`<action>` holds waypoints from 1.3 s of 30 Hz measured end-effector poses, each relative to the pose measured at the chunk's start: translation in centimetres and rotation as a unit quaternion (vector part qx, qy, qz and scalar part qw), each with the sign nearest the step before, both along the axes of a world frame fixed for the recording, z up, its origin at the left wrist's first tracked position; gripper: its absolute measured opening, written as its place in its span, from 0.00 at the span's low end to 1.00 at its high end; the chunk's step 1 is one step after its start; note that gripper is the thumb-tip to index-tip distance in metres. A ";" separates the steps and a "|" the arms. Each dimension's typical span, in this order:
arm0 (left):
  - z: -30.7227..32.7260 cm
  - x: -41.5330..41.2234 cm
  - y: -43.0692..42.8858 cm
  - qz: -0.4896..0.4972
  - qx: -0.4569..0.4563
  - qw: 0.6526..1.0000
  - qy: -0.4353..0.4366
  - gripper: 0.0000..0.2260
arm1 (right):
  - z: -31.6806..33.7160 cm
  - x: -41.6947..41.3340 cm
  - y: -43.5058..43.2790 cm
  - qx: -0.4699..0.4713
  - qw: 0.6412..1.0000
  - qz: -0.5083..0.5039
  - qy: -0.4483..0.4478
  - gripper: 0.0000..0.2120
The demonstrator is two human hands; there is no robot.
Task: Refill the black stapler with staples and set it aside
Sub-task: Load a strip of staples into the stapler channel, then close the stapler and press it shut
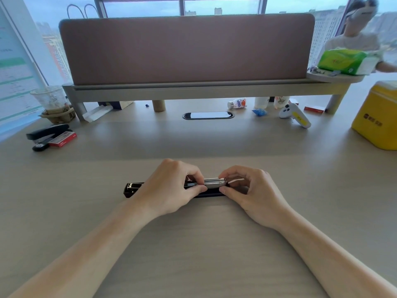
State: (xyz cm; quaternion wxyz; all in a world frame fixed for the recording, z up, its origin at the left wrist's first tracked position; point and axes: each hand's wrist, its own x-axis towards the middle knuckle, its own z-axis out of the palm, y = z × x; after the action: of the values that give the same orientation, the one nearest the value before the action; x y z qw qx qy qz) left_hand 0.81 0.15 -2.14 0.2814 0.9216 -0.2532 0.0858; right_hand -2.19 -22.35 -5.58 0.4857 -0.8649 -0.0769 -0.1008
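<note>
As both hands (171, 186) pinch, staples (214, 182) in black stapler (132, 189) channel

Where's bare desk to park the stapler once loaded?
Free: the wide strip between the hands and the cable grommet, and right of the stapler toward the yellow box. Crowded: far-left corner around the second stapler, and under the shelf.
</note>
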 end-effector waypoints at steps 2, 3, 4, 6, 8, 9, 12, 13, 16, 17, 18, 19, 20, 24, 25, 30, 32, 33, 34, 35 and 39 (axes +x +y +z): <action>0.1 -0.1 0.1 0.000 -0.008 1.000 0.003 0.05 | 0.0 0.0 -0.1 -0.001 1.000 0.003 -0.002 0.11; 0.2 -0.1 0.3 0.000 -0.015 1.000 0.007 0.06 | 0.0 0.1 -0.1 0.000 1.000 0.004 -0.003 0.10; 0.4 0.0 0.7 -0.001 -0.023 1.000 0.014 0.09 | 0.0 0.1 -0.1 0.002 1.000 0.005 -0.003 0.10; 0.9 0.0 2.3 -0.007 -0.020 0.999 0.043 0.14 | -0.1 0.1 -0.1 0.005 1.000 0.007 -0.002 0.10; 1.5 0.3 4.4 -0.007 0.029 0.997 0.078 0.17 | -0.1 0.1 -0.1 0.003 1.000 0.008 -0.003 0.10; 1.7 0.4 5.4 -0.002 0.056 0.995 0.088 0.16 | -0.1 0.1 -0.1 0.003 1.000 0.009 -0.003 0.10; 2.2 0.4 7.4 0.013 0.087 0.991 0.105 0.11 | 0.0 0.1 0.0 0.001 1.000 0.013 -0.005 0.10; 2.3 0.4 7.5 0.013 0.085 0.990 0.111 0.11 | 0.0 0.0 0.0 0.000 1.000 0.013 -0.006 0.10; 3.0 0.5 7.4 0.001 0.094 0.989 0.117 0.10 | 0.2 -0.1 0.2 -0.004 1.000 0.015 -0.010 0.11; 3.5 0.6 7.3 -0.007 0.112 0.987 0.115 0.10 | 0.2 -0.1 0.3 -0.006 1.000 0.015 -0.010 0.12; 4.2 0.8 7.1 -0.017 0.143 0.983 0.109 0.10 | 0.2 -0.2 0.4 -0.009 1.000 0.015 -0.012 0.12; 5.0 1.0 6.8 -0.027 0.187 0.977 0.102 0.11 | 0.2 -0.2 0.4 -0.012 1.000 0.015 -0.014 0.12; 5.9 1.1 6.3 -0.036 0.231 0.968 0.092 0.11 | 0.2 -0.3 0.5 -0.015 1.000 0.016 -0.016 0.12; 8.6 1.2 4.0 -0.030 0.297 0.952 0.072 0.17 | 0.2 -0.2 0.4 -0.021 0.999 0.015 -0.023 0.10; 9.1 1.2 3.5 -0.023 0.289 0.954 0.074 0.20 | 0.1 -0.2 0.4 -0.023 0.999 0.015 -0.023 0.10; 10.0 1.1 1.9 -0.025 0.189 0.981 0.041 0.23 | 0.0 -0.1 0.3 -0.024 0.999 0.017 -0.029 0.10; 9.4 0.9 1.4 -0.032 0.150 0.987 0.048 0.20 | -0.1 0.0 0.2 -0.023 0.999 0.020 -0.029 0.09; 9.1 0.9 1.1 -0.035 0.134 0.989 0.055 0.19 | -0.1 0.0 0.2 -0.022 0.999 0.021 -0.029 0.09; 8.8 0.8 0.8 -0.037 0.123 0.990 0.060 0.19 | -0.1 0.0 0.2 -0.022 0.999 0.022 -0.029 0.09; 8.5 0.9 0.5 -0.038 0.115 0.990 0.066 0.18 | -0.1 0.0 0.3 -0.021 0.999 0.022 -0.030 0.09; 7.0 1.0 -0.9 -0.052 0.117 0.987 0.094 0.17 | -0.1 -0.1 0.2 -0.030 0.998 0.026 -0.040 0.08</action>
State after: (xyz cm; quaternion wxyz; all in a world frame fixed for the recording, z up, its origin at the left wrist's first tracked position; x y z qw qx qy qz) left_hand 1.85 -0.78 4.83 0.1978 0.9378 -0.2816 -0.0466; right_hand -2.24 -22.13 -5.68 0.4585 -0.8720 -0.1217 -0.1204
